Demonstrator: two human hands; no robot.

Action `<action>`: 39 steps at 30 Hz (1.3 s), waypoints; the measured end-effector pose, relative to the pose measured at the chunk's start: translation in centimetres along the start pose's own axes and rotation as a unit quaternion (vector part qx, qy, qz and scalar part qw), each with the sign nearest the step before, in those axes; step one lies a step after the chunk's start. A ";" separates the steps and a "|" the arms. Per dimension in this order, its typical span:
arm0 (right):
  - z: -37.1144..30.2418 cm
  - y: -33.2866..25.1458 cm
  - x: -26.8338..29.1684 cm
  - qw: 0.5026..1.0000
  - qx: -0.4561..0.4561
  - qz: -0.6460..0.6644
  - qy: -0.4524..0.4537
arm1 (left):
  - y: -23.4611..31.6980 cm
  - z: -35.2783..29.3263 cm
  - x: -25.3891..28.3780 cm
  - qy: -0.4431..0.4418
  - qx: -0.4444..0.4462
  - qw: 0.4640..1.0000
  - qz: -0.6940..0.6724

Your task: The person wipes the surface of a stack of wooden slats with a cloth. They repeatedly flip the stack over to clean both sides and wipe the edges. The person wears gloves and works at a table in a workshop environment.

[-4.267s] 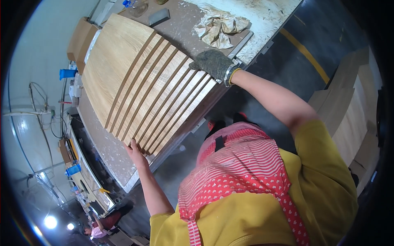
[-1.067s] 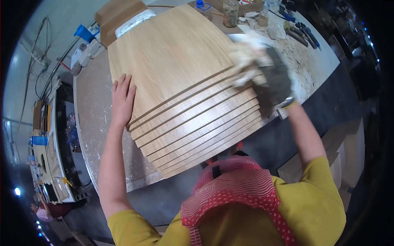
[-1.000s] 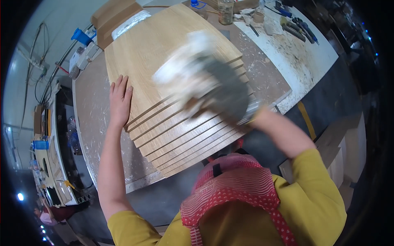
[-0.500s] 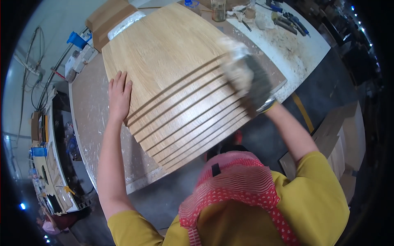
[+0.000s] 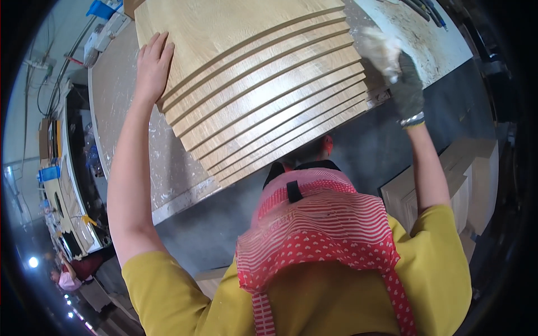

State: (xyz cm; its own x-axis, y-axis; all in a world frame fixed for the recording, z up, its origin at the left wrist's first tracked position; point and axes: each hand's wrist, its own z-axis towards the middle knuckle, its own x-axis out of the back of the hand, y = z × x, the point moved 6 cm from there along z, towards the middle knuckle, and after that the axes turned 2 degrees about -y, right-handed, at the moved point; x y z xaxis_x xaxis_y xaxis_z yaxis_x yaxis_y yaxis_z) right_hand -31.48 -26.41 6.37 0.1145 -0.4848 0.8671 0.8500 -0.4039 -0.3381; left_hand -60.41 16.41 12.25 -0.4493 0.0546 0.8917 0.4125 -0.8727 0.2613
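Several wood-grain panels [image 5: 241, 61] lie in a stepped stack, their front edges fanned like stairs and shiny with reflected light. My bare left hand [image 5: 154, 64] rests flat on the stack's left edge, fingers stretched out. To the right of the stack, my right hand [image 5: 408, 87] wears a dark grey-green glove. It grips a crumpled whitish rag [image 5: 380, 51], held just off the panels' right ends. Motion slightly smears the rag, and the gloved fingertips are partly hidden by it.
Beneath the stack is a worn, paint-spotted table [image 5: 120, 106]. Hand tools [image 5: 428, 11] lie on a stained white surface [image 5: 420, 42] at the far right. Cardboard and panels [image 5: 459, 173] stand low on the right. Another person [image 5: 70, 274] is far off at lower left.
My right hand and the rag have swept right, from over the panels to beyond their right ends. The view has shifted, so the stack sits higher. My left hand stays on its edge.
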 end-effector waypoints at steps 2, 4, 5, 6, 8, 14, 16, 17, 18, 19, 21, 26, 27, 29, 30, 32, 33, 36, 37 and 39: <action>-1.0 -10.9 -2.1 0.984 0.104 0.141 -0.019 | 0.0 -0.5 -0.2 -0.014 -0.011 1.000 -0.001; -3.9 -21.7 -7.2 0.952 0.249 0.141 -0.104 | -0.6 -0.4 -0.3 -0.016 0.016 1.000 -0.008; -5.9 -26.2 -9.8 0.927 0.328 0.122 -0.135 | -0.9 -0.5 -0.5 -0.016 0.032 0.999 -0.014; -6.8 -27.0 -11.5 0.924 0.359 0.098 -0.090 | -1.0 -0.9 -0.3 -0.020 0.036 0.999 -0.025; -6.9 -25.6 -11.5 0.925 0.374 0.070 -0.018 | -0.8 -0.9 0.0 -0.008 -0.012 1.000 0.011; -5.0 0.7 -0.6 0.998 -0.006 0.068 -0.003 | 1.4 -0.7 0.0 0.018 -0.104 0.993 0.050; -5.8 2.9 -1.0 0.920 -0.128 0.370 0.006 | 1.0 -0.4 -0.3 0.019 -0.076 0.996 0.033; -6.5 4.0 -1.1 0.846 -0.187 0.497 0.042 | 0.9 -0.2 -0.6 0.014 -0.052 0.998 0.033; -3.9 -2.7 -1.0 0.924 -0.084 0.373 -0.005 | 0.2 -0.5 -0.4 0.009 -0.030 0.999 0.023; -1.9 -11.3 -0.7 0.977 0.103 0.177 -0.052 | 0.3 -1.1 0.1 -0.006 -0.031 0.999 0.036; -3.0 -23.4 -4.4 0.933 0.295 0.140 -0.150 | -0.1 -1.9 0.7 -0.004 0.026 0.999 0.020; -5.5 -21.8 -8.6 0.919 0.387 0.059 -0.043 | 1.0 -0.7 0.4 -0.033 -0.015 0.998 0.045; -5.3 -17.1 -7.6 0.937 0.341 0.023 -0.063 | 1.3 -0.7 0.3 -0.046 0.018 0.998 0.029; -3.6 -7.7 -3.2 0.961 0.271 -0.004 -0.059 | 1.1 -1.4 0.8 -0.049 0.062 0.997 0.021; -3.3 -3.2 -0.6 0.977 0.199 -0.066 -0.043 | 0.8 -1.5 0.7 -0.041 0.066 0.997 0.023; -4.4 9.4 2.4 0.977 -0.149 0.136 -0.074 | 1.5 -1.2 0.1 -0.054 0.072 0.995 0.050; -5.4 14.4 4.6 0.992 -0.126 -0.018 -0.013 | 2.2 -0.8 0.1 -0.073 0.077 0.991 0.081; 1.5 10.7 11.9 0.996 -0.014 0.014 0.090 | 4.6 0.7 1.3 -0.127 0.067 0.970 0.198; 3.9 9.3 12.9 0.997 0.003 0.015 0.073 | 5.6 1.7 1.3 -0.147 0.053 0.959 0.236; 8.8 6.1 12.7 0.995 0.075 -0.049 0.041 | 9.4 5.0 0.8 -0.053 -0.006 0.982 0.180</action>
State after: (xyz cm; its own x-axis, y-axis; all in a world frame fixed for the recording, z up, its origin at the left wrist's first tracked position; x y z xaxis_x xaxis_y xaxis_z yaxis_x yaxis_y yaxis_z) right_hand -20.32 -28.19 18.50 -0.0099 -0.5123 0.8587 0.9229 -0.3353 -0.1894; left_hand -52.98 10.65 17.29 -0.1909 -0.2100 0.9589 0.5196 -0.8504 -0.0828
